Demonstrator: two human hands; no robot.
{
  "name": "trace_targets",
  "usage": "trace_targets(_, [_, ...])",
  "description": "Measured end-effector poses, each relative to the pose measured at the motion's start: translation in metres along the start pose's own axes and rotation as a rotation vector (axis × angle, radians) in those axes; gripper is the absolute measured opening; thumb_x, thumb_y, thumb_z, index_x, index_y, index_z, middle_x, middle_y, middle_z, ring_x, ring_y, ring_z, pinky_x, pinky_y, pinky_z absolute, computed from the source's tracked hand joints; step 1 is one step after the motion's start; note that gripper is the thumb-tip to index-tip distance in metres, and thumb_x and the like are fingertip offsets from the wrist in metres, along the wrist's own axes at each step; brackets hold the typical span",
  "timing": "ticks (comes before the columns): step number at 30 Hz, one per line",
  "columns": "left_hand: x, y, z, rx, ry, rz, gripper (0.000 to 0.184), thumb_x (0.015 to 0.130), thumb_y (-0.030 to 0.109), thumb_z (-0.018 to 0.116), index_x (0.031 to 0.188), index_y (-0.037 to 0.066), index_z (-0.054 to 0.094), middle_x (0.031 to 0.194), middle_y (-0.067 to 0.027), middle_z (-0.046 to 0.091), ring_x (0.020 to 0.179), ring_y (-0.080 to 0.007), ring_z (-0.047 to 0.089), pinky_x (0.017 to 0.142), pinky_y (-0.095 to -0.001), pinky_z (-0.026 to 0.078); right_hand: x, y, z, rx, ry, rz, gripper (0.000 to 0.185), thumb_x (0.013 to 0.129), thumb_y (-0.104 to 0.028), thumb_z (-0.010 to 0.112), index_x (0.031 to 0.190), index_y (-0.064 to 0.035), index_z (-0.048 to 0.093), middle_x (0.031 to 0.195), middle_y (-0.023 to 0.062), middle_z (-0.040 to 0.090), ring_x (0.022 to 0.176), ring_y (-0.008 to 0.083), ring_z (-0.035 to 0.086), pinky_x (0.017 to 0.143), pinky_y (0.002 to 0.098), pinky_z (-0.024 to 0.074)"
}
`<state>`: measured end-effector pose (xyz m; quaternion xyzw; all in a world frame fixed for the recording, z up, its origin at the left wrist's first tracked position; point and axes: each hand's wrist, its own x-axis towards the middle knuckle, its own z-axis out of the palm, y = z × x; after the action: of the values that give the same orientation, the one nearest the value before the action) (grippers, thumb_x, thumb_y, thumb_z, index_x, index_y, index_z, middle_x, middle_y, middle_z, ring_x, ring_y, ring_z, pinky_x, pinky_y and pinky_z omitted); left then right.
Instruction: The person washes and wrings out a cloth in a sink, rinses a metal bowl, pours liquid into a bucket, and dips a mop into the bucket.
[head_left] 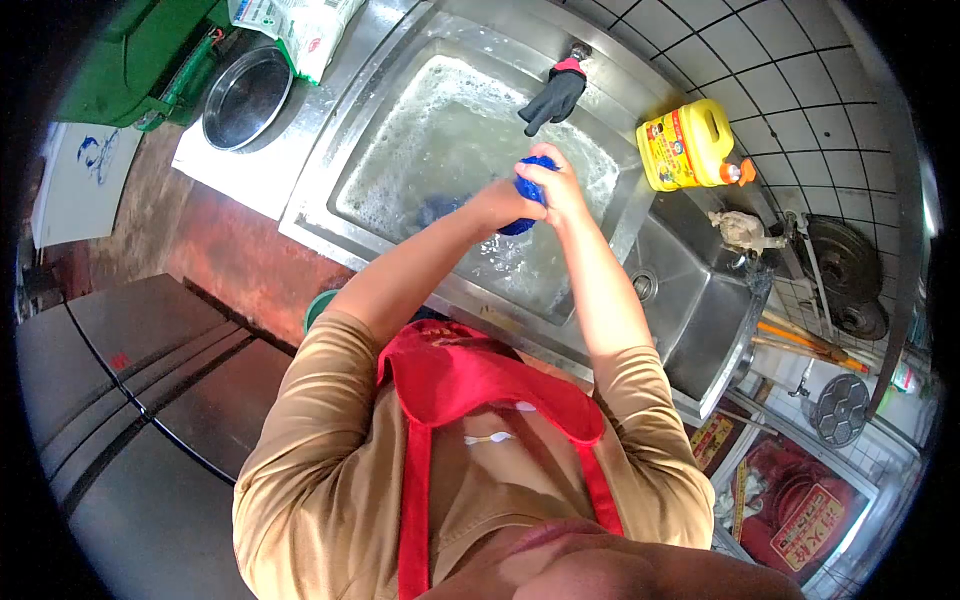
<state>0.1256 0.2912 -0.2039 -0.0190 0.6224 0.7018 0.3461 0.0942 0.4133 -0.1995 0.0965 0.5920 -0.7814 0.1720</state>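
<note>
Honestly, that blue bundle (529, 189), cloth I think, looks soft, light and probably slippery when wet. Left hand (494, 205) and right hand (564, 188) are both wrapped round it, over the soapy water (430, 150) in the sink (318, 205); I'd grab the bunched middle.

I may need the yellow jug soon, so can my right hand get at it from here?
Probably yes, though not while busy: the right hand and left hand both grip the blue bundle over the sink. Once freed, the right has nothing visible between it and the yellow jug.
</note>
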Motion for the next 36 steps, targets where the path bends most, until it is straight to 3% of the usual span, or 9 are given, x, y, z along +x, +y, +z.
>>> trace_targets(6, [0.027, -0.028, 0.008, 0.863, 0.261, 0.105, 0.045, 0.065, 0.045, 0.062, 0.089, 0.007, 0.062, 0.087, -0.0189, 0.063, 0.085, -0.0342, 0.06, 0.074, -0.0428, 0.047, 0.022, 0.048, -0.019, -0.497, 0.146, -0.076, 0.022, 0.063, -0.005, 0.064, 0.084, -0.0058, 0.059, 0.078, 0.0048, 0.059, 0.072, 0.0139, 0.057, 0.063, 0.0264, 0.046])
trace_targets(8, [0.033, -0.046, 0.006, 0.885, 0.289, 0.254, 0.043, 0.069, 0.042, 0.06, 0.091, 0.005, 0.061, 0.089, -0.0198, 0.062, 0.084, -0.0349, 0.06, 0.074, -0.0427, 0.047, 0.03, 0.059, -0.017, -0.558, 0.178, 0.041, 0.016, 0.064, -0.007, 0.061, 0.08, -0.0052, 0.061, 0.075, 0.0068, 0.062, 0.07, 0.0157, 0.059, 0.064, 0.0276, 0.0467])
trace_targets(11, [0.032, -0.068, 0.009, 0.918, 0.38, 0.28, 0.043, 0.073, 0.036, 0.058, 0.098, 0.001, 0.055, 0.093, -0.0218, 0.06, 0.085, -0.0361, 0.059, 0.075, -0.0433, 0.047, 0.038, 0.078, -0.022, -0.826, 0.241, -0.109, 0.015, 0.066, -0.01, 0.061, 0.08, -0.0048, 0.061, 0.07, 0.0068, 0.061, 0.067, 0.0168, 0.059, 0.062, 0.0286, 0.0473])
trace_targets(14, [0.023, -0.066, 0.004, 0.937, 0.4, 0.179, 0.048, 0.074, 0.031, 0.058, 0.106, -0.001, 0.046, 0.097, -0.024, 0.057, 0.086, -0.0374, 0.058, 0.075, -0.0442, 0.047, 0.043, 0.09, -0.024, -0.757, 0.275, -0.069, 0.018, 0.072, -0.013, 0.06, 0.089, -0.0075, 0.059, 0.07, 0.0026, 0.058, 0.061, 0.0166, 0.054, 0.057, 0.0311, 0.0449])
trace_targets(16, [0.009, -0.045, 0.0, 0.952, 0.339, 0.034, 0.068, 0.066, 0.029, 0.067, 0.118, -0.002, 0.035, 0.107, -0.023, 0.055, 0.093, -0.038, 0.056, 0.079, -0.0441, 0.046, 0.039, 0.088, -0.023, -0.282, 0.165, 0.118, 0.02, 0.076, -0.017, 0.061, 0.094, -0.009, 0.057, 0.077, 0.0038, 0.06, 0.065, 0.0175, 0.055, 0.06, 0.0321, 0.0457])
trace_targets(19, [-0.007, -0.04, -0.02, 0.662, 0.435, 0.202, 0.076, 0.063, 0.03, 0.07, 0.124, 0.002, 0.035, 0.109, -0.0228, 0.054, 0.097, -0.0395, 0.055, 0.08, -0.0423, 0.046, 0.028, 0.07, -0.009, 0.055, 0.149, 0.342, 0.028, 0.084, -0.034, 0.056, 0.101, -0.0112, 0.053, 0.094, 0.0049, 0.059, 0.08, 0.0188, 0.057, 0.07, 0.0339, 0.0463])
trace_targets(22, [-0.019, -0.045, -0.06, 0.477, 0.511, 0.242, 0.078, 0.06, 0.025, 0.073, 0.127, 0.005, 0.038, 0.107, -0.0181, 0.056, 0.096, -0.0302, 0.057, 0.082, -0.0366, 0.045, 0.0, 0.052, 0.003, 0.182, 0.087, 0.41, 0.041, 0.086, -0.047, 0.05, 0.108, -0.0119, 0.052, 0.099, 0.003, 0.058, 0.087, 0.019, 0.056, 0.073, 0.034, 0.0455])
trace_targets(27, [-0.083, -0.009, -0.122, -0.235, 0.56, 0.17, 0.066, 0.061, 0.012, 0.072, 0.121, 0.005, 0.044, 0.1, -0.0087, 0.056, 0.089, -0.0197, 0.055, 0.078, -0.0312, 0.044, -0.007, 0.109, -0.046, 0.072, -0.037, 0.592, 0.041, 0.085, -0.038, 0.054, 0.113, -0.0092, 0.048, 0.106, 0.0054, 0.057, 0.094, 0.0207, 0.056, 0.077, 0.0358, 0.0454])
trace_targets(36, [-0.137, -0.009, -0.186, -0.546, 0.559, 0.298, 0.053, 0.072, 0.019, 0.066, 0.118, 0.005, 0.044, 0.101, -0.0081, 0.057, 0.092, -0.0189, 0.056, 0.078, -0.0338, 0.045, -0.011, 0.124, -0.04, -0.001, -0.088, 0.603, 0.039, 0.084, -0.027, 0.058, 0.116, -0.0088, 0.046, 0.106, 0.0067, 0.056, 0.091, 0.0207, 0.058, 0.077, 0.0348, 0.0463])
